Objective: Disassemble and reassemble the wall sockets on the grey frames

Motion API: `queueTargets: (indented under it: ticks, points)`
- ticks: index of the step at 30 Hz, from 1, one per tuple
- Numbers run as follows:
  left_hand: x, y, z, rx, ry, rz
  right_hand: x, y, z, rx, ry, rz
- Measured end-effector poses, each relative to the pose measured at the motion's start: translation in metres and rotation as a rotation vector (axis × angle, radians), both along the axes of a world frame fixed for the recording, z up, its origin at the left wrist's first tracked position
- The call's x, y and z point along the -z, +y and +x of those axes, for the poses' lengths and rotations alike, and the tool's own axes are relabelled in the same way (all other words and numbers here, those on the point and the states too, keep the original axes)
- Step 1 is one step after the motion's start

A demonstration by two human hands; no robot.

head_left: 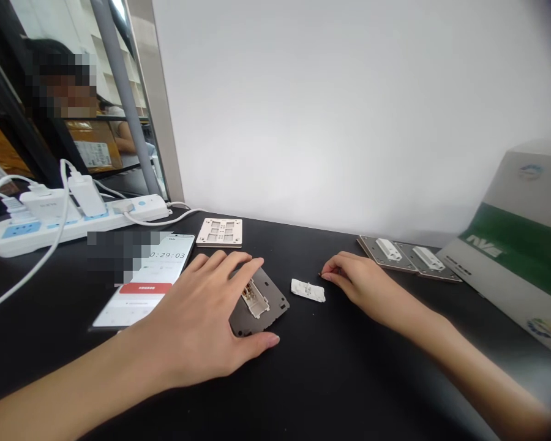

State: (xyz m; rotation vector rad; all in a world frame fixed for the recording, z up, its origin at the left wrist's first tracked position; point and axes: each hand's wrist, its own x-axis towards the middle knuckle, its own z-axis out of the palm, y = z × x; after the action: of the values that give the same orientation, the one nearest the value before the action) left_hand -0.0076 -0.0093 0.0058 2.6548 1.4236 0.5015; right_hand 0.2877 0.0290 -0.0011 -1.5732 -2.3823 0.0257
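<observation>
My left hand (211,306) is spread over a grey wall-switch plate (278,309), its thumb along the near edge and its palm covering the left part. Brass-coloured metal parts show inside the white open housing (257,301) on the plate's back. To the right of it a small white plastic cover (307,290) lies on the table with its inner side up. My right hand (351,275) is closed in a pinch just beyond that cover. A tiny dark tip shows at its fingertips, too small to name.
Two similar plates with white housings (388,249) lie at the back right, beside a green and white box (518,233). A light square plate (219,233) is at the back. On the left are a phone (144,300) running a timer and a white power strip (133,214) with cables.
</observation>
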Motion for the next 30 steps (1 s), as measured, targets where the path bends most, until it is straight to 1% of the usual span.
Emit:
queueTargets:
  ticks: [7,12,19,25,30]
  points:
    - [0.0,0.002,0.0,0.022,-0.004,-0.009,-0.001,-0.004,-0.004,-0.024,-0.001,0.055]
    - [-0.001,0.002,0.0,0.032,-0.01,-0.009,-0.001,-0.006,-0.008,-0.042,-0.03,0.031]
    - [0.0,0.002,-0.001,0.057,-0.012,-0.004,0.0,-0.004,-0.012,-0.03,-0.04,-0.002]
    - [0.001,0.002,0.0,0.054,0.014,0.0,-0.002,-0.001,-0.01,-0.02,0.05,-0.077]
    - [0.002,0.002,0.0,0.051,0.011,-0.012,-0.004,0.0,-0.008,0.014,0.205,-0.119]
